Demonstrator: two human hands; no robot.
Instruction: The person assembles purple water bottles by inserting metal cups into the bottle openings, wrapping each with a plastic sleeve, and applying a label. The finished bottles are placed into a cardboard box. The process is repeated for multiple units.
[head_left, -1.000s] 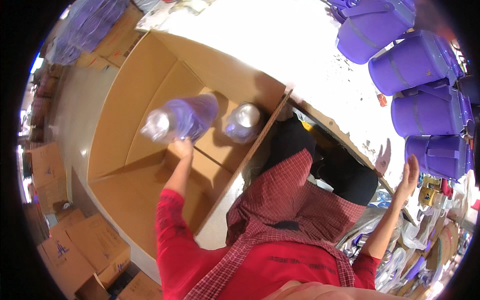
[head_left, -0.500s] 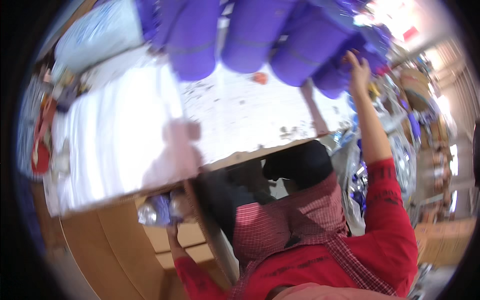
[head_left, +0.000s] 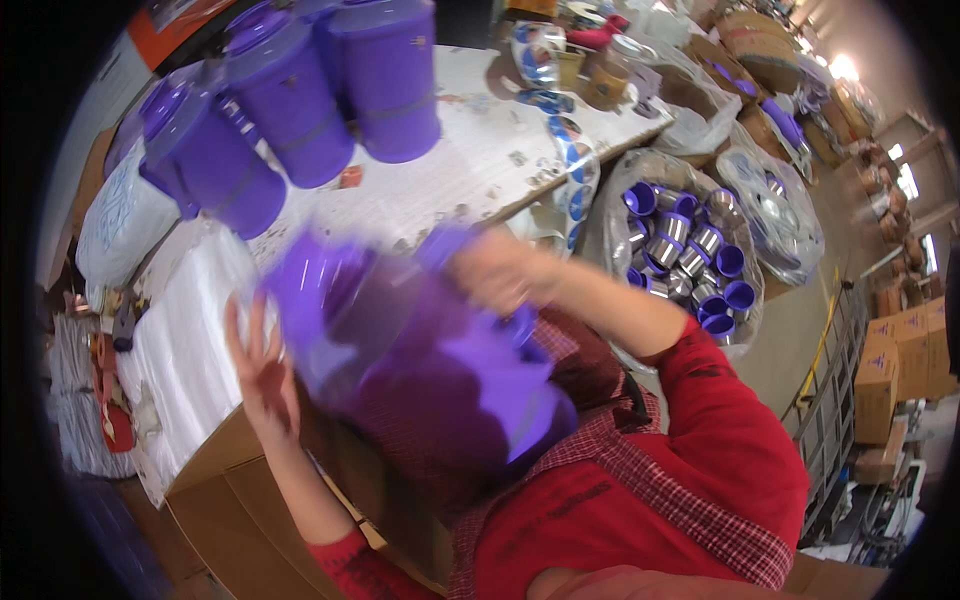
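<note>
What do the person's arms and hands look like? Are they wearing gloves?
No gloves. Both hands are bare: the left hand and the right hand. Each arm has a red sleeve pushed up from the wrist, and a red checked apron covers the chest.

Brown carton (head_left: pixel 250 510): you have it open just below the counter's edge, at your lower left.
Stacked cartons (head_left: pixel 905 370): plain brown boxes stand on the floor far to your right.
Clear bags (head_left: pixel 690 250): two hold purple-and-silver caps, right of the counter.

White worktable (head_left: pixel 480 165) with purple jugs (head_left: pixel 300 110), tape rolls (head_left: pixel 560 110).
</note>
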